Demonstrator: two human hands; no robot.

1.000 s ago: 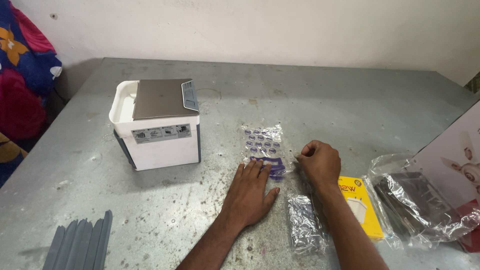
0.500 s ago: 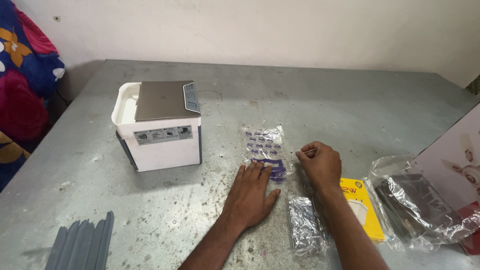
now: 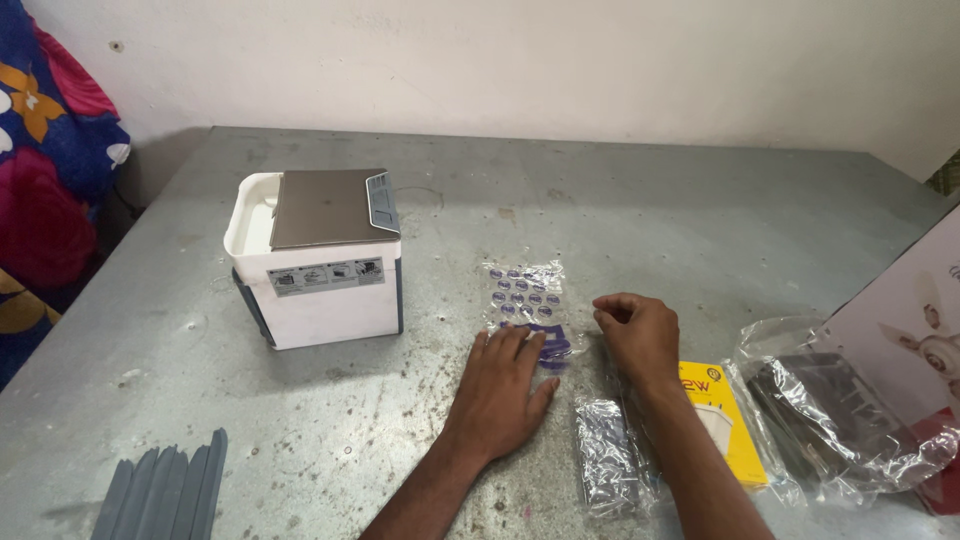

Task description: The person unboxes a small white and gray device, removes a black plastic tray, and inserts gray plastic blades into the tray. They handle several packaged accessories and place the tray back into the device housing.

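Our left hand (image 3: 503,385) lies spread flat, fingertips pressing the near edge of the small clear plastic bag with purple dots (image 3: 524,305) on the grey metal worktop (image 3: 620,215). Our right hand (image 3: 636,335) is curled just beside it, seemingly pinching the film. The thin film could tear or slip if tugged unevenly. The white box-shaped appliance (image 3: 318,258) stands left; a pale wall (image 3: 560,60) lies behind.
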